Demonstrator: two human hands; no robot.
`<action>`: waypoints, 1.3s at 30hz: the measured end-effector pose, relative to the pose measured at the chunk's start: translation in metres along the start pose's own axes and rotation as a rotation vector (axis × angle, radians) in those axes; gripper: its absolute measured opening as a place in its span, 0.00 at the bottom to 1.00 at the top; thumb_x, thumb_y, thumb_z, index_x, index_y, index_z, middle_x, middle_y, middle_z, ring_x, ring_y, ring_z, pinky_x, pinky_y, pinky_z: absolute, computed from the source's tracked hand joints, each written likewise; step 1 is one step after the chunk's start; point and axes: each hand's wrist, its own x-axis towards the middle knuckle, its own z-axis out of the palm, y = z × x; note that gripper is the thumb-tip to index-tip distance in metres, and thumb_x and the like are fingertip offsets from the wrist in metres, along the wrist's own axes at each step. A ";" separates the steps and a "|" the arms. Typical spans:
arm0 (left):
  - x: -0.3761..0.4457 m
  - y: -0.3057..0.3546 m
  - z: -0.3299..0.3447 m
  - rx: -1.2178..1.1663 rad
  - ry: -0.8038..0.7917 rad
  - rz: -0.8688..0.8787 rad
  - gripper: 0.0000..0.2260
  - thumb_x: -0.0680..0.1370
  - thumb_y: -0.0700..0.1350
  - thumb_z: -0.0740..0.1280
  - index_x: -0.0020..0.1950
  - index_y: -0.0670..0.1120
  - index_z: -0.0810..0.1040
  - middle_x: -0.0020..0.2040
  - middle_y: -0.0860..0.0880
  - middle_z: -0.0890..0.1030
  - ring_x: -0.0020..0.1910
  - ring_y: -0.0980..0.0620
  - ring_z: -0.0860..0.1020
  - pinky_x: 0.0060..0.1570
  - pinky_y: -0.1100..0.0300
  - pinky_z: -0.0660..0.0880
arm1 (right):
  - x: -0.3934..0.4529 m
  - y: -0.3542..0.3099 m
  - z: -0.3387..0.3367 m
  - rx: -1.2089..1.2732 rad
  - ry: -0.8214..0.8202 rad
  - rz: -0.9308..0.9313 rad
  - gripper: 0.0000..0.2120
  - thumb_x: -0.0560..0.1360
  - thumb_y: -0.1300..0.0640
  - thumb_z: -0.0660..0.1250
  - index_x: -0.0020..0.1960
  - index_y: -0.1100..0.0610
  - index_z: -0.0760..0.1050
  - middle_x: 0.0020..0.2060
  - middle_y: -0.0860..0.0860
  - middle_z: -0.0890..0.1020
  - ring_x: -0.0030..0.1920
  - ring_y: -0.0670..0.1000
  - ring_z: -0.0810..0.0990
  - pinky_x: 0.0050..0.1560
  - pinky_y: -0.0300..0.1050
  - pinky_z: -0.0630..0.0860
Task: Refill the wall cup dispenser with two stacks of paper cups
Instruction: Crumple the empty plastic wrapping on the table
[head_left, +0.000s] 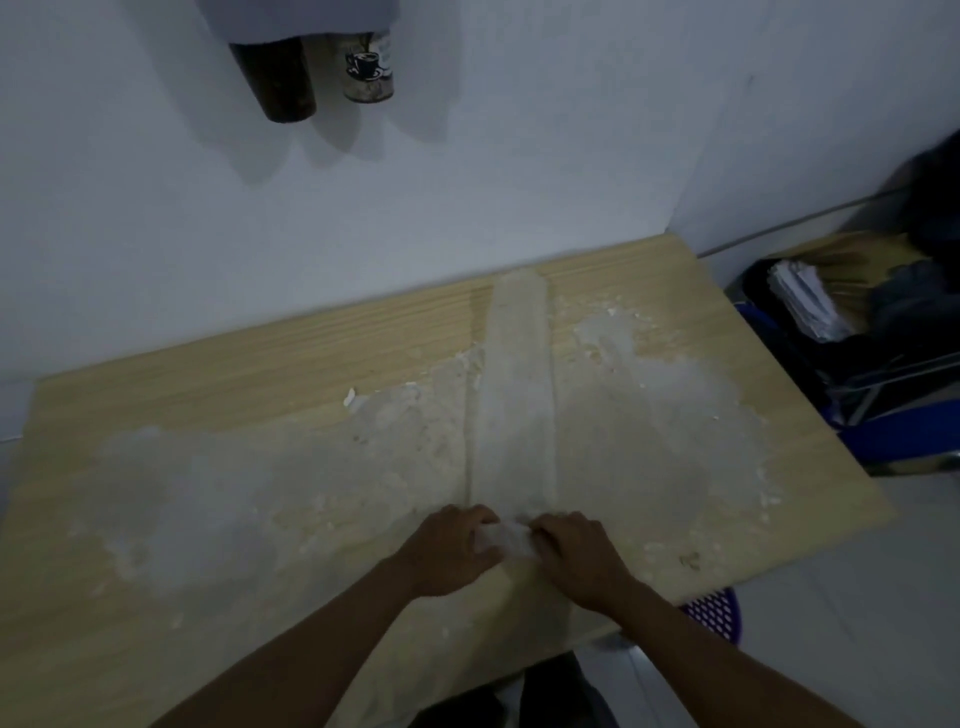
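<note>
The wall cup dispenser (291, 21) hangs at the top left, mostly cut off by the frame edge. Two paper cup stacks stick out below it: a dark brown stack (278, 78) and a paler stack with a coffee-cup print (366, 65). Low on the wooden table (208, 395), my left hand (449, 551) and my right hand (579, 556) both grip a small white crumpled piece, perhaps plastic wrap (506, 538), held between them just above the tabletop. What the white piece is stays unclear.
The tabletop carries a whitish worn patch and a pale strip (514, 384) running front to back. A dark bag with white papers (810, 306) sits on the floor at right beside a blue crate (904, 431). A purple basket (714, 616) peeks from under the table's front edge.
</note>
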 end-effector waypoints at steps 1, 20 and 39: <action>0.001 -0.002 0.004 -0.049 0.030 -0.017 0.21 0.76 0.67 0.61 0.57 0.54 0.78 0.50 0.52 0.83 0.48 0.51 0.80 0.49 0.53 0.77 | 0.001 0.000 0.000 0.070 -0.022 0.037 0.14 0.80 0.47 0.55 0.58 0.46 0.77 0.47 0.49 0.82 0.48 0.53 0.78 0.46 0.46 0.68; 0.010 0.006 0.002 0.214 0.296 -0.068 0.21 0.76 0.62 0.64 0.61 0.50 0.71 0.57 0.50 0.76 0.54 0.46 0.76 0.50 0.52 0.75 | 0.002 0.002 0.002 -0.204 -0.016 -0.138 0.17 0.76 0.50 0.59 0.63 0.50 0.74 0.57 0.50 0.77 0.54 0.57 0.74 0.49 0.51 0.75; 0.021 -0.007 -0.009 -0.096 0.060 -0.175 0.11 0.80 0.47 0.60 0.58 0.42 0.72 0.53 0.40 0.79 0.51 0.39 0.78 0.46 0.51 0.75 | 0.003 -0.011 -0.003 -0.306 0.169 -0.206 0.22 0.72 0.48 0.68 0.65 0.52 0.73 0.60 0.53 0.76 0.56 0.57 0.75 0.54 0.51 0.77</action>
